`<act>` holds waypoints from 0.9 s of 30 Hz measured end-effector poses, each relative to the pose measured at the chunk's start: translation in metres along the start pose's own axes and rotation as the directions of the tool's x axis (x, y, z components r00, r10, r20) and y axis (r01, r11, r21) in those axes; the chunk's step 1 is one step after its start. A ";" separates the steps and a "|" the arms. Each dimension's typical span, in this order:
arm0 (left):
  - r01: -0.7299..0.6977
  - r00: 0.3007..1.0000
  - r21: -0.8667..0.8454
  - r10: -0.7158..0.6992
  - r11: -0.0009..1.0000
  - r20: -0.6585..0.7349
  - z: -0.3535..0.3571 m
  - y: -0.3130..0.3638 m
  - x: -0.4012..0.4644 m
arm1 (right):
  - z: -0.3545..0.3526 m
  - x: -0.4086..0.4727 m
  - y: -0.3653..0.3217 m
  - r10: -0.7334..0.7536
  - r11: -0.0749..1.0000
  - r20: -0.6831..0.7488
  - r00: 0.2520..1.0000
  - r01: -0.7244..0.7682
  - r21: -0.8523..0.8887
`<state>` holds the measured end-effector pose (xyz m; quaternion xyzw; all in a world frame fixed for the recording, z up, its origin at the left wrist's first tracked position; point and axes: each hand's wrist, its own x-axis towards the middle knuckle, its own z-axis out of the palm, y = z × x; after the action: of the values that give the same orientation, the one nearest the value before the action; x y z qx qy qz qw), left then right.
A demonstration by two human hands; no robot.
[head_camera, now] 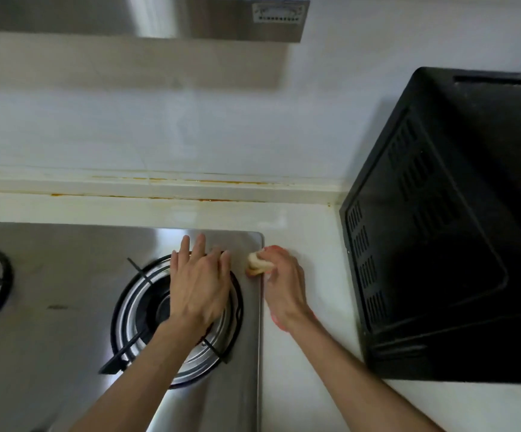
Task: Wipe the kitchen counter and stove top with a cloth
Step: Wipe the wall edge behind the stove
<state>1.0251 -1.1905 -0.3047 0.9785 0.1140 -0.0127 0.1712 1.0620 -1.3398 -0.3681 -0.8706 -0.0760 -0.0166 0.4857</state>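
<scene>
We see the right hand [284,275] gripping a cloth [257,264] at the stove [66,275] edge (beside the worktop [309,307]); the left hand [200,285] rests flat, fingers straight, over the burner [147,307].

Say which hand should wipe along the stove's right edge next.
Right. The right hand already grips the cloth at the stove edge; the left hand rests open over the burner, holding nothing.
</scene>
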 end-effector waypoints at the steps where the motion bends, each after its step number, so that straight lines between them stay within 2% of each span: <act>1: 0.002 1.000 0.015 -0.002 1.000 0.001 -0.002 -0.004 -0.001 | -0.003 0.010 -0.010 0.065 0.996 0.007 0.998 -0.066 0.054; 3: 0.023 1.000 0.058 -0.023 0.998 -0.013 -0.007 -0.017 -0.001 | -0.004 0.038 -0.030 0.104 0.984 -0.081 0.991 -0.091 0.156; 5: 0.067 0.997 0.111 -0.064 0.992 -0.033 -0.010 -0.032 0.001 | 0.003 0.068 -0.040 0.041 0.991 -0.170 0.985 -0.019 0.132; 7: 0.125 0.992 0.145 -0.119 0.982 -0.044 -0.014 -0.049 0.003 | 0.020 0.090 -0.037 0.011 0.995 -0.144 0.990 -0.025 -0.101; 10: 0.195 0.980 0.171 -0.185 0.966 -0.077 -0.018 -0.069 0.005 | 0.042 0.094 -0.021 0.212 0.850 -0.035 0.977 -0.202 -0.487; 13: 0.234 0.971 0.167 -0.222 0.958 -0.088 -0.021 -0.087 0.007 | 0.061 0.096 -0.025 0.187 0.777 0.042 0.981 -0.121 -0.618; 15: 0.252 0.967 0.150 -0.241 0.956 -0.088 -0.021 -0.097 0.008 | 0.073 0.109 -0.038 0.108 0.799 0.221 0.969 0.047 -0.599; 17: 0.261 0.964 0.136 -0.252 0.956 -0.083 -0.017 -0.102 0.006 | 0.083 0.125 -0.055 0.067 0.809 0.408 0.911 0.190 -0.557; 19: 0.250 0.967 0.132 -0.240 0.959 -0.084 -0.013 -0.102 0.004 | 0.094 0.137 -0.070 0.013 0.836 0.498 0.867 0.264 -0.481; 24: 0.245 0.965 0.115 -0.231 0.963 -0.122 -0.007 -0.108 0.007 | 0.121 0.144 -0.092 -0.120 0.853 0.546 0.829 0.368 -0.371; 27: 0.239 0.965 0.112 -0.223 0.965 -0.136 -0.007 -0.106 0.004 | 0.106 0.139 -0.088 -0.084 0.955 0.403 0.912 0.189 -0.229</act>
<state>1.0052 -1.0898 -0.3336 0.9663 0.2368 0.0203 0.0986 1.1819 -1.1882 -0.3352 -0.9056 -0.2289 0.1123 0.3389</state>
